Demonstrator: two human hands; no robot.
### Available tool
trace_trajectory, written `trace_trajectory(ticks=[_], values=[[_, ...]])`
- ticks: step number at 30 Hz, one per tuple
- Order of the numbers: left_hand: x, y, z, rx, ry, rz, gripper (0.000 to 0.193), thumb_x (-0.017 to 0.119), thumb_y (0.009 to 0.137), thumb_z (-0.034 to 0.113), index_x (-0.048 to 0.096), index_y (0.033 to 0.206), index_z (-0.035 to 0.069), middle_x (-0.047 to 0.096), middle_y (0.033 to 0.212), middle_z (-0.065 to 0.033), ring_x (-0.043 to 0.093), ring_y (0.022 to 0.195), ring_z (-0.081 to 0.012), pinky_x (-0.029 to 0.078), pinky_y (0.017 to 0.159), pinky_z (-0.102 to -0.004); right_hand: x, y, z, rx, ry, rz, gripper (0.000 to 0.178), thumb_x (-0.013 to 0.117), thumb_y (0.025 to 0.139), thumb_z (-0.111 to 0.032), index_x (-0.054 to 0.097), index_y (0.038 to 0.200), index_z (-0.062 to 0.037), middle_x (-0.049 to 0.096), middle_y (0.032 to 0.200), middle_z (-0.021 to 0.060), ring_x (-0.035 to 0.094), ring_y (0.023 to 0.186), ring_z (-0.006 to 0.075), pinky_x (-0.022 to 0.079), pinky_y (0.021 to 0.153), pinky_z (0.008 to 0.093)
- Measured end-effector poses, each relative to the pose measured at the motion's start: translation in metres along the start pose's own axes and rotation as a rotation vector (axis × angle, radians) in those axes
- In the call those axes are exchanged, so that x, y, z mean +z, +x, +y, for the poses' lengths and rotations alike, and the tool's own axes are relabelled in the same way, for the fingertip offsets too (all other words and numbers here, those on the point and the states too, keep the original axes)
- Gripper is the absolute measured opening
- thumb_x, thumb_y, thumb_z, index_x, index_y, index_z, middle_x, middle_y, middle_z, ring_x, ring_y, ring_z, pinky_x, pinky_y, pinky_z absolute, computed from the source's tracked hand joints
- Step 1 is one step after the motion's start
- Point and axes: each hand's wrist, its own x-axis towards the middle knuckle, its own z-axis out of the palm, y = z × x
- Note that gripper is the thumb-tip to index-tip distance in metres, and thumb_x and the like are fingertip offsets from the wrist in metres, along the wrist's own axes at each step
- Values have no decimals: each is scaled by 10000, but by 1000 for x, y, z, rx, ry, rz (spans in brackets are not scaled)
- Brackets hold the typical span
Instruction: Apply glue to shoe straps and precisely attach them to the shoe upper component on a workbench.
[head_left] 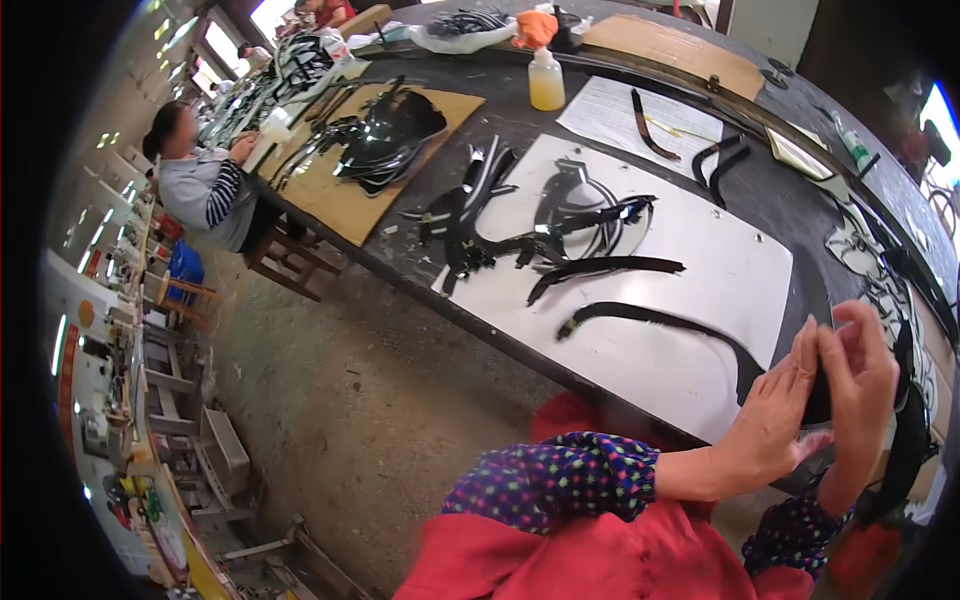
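Over the right end of the table, my left hand and my right hand meet at the fingertips. Both are closed, with the fingers pressed together; whatever lies between them is too small or hidden to make out. A dark, glossy surface shows in the gap below the fingers. Beside my left hand, a long curved black strip lies on the white board, its near end reaching close to my wrist. Farther up the board are a shorter black strip and a cluster of glossy black curved pieces.
Brown cardboard carries more shiny black pieces. A yellowish bottle with an orange cloth stands at the back, near paper sheets. Cut-out pieces line the right side. Another person sits at the table's far left.
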Motion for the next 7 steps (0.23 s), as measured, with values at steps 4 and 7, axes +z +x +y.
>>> trace_trajectory(ticks=[4,7], values=[[-80,38,21,-120,-375,237,765,662,904,119,239,1523,-31,459,1416,-270,532,1210,-343,441,983,-403,-3,10,-32,-253,468,71,302,605,983,-63,561,1268,26,652,957,83,623,826,108,510,734,258],[-222,48,39,-76,745,438,297,607,945,79,661,1220,-19,683,890,-87,656,842,-163,532,767,-347,2,19,-25,-226,473,120,305,601,997,-102,568,1278,9,661,1026,104,660,871,139,544,769,274]])
